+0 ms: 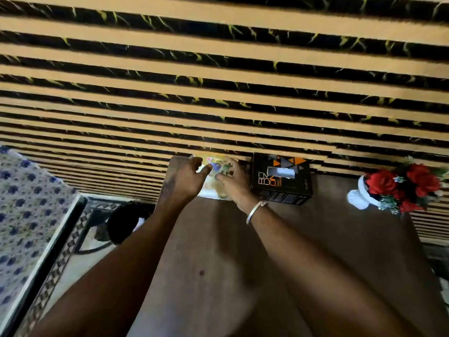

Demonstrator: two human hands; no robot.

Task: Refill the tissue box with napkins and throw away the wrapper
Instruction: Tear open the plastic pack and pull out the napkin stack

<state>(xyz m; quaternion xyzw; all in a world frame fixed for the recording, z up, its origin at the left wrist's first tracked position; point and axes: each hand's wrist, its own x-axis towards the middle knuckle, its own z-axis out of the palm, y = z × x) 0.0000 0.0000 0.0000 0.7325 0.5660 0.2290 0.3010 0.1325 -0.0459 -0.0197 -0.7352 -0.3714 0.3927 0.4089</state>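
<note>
A wrapped napkin pack (211, 189), pale with a colourful printed top, lies at the far edge of the brown table (315, 239) against the striped wall. My left hand (185, 177) and my right hand (234, 178) are both on it, fingers pinching the wrapper at its top. A black tissue box (281, 182) with orange triangles stands just right of the pack, its top slot showing a little white. My right hand, with a metal bangle on the wrist, hides the pack's right side.
A white vase of red artificial roses (398, 188) stands at the table's far right. A dark round bin (126, 221) sits on the floor left of the table. A bed with a blue-flowered sheet (24, 203) fills the left side.
</note>
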